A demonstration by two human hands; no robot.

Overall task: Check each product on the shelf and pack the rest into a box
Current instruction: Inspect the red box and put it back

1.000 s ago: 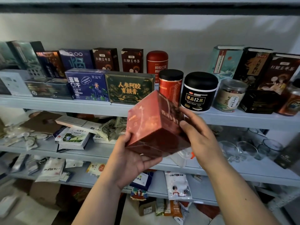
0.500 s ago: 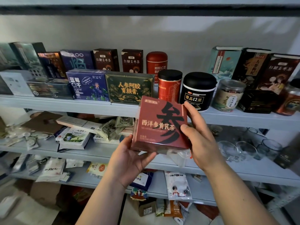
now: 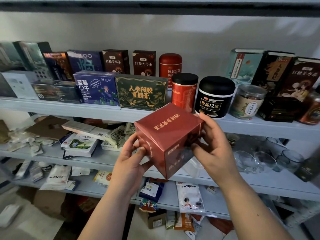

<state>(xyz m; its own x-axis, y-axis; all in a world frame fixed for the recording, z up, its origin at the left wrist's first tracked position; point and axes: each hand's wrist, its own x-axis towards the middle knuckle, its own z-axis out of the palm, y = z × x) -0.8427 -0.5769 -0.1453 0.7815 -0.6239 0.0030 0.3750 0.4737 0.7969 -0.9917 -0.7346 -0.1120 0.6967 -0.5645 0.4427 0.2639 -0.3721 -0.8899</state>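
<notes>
Both my hands hold a red tea box point(image 3: 166, 134) with gold lettering in front of the shelves, tilted so one corner points down. My left hand point(image 3: 131, 158) grips its lower left side, fingers curled on the face. My right hand point(image 3: 213, 146) grips its right side, thumb toward me. Behind it the top shelf point(image 3: 69, 109) carries a row of products: a blue blueberry box point(image 3: 96, 88), a dark green and gold box point(image 3: 141, 91), a red can point(image 3: 184, 91) and a black-lidded jar point(image 3: 214, 97).
More boxes and a red tin point(image 3: 170, 65) line the back of the top shelf. The middle shelf holds loose sachets point(image 3: 79, 144) at left and glass cups point(image 3: 256, 160) at right. Lower shelves carry packets; cardboard point(image 3: 50, 203) lies on the floor.
The red box has been turned in my hands: its large front face showed half a second ago, now a side panel faces up and a corner points down. Both hands kept their hold.
</notes>
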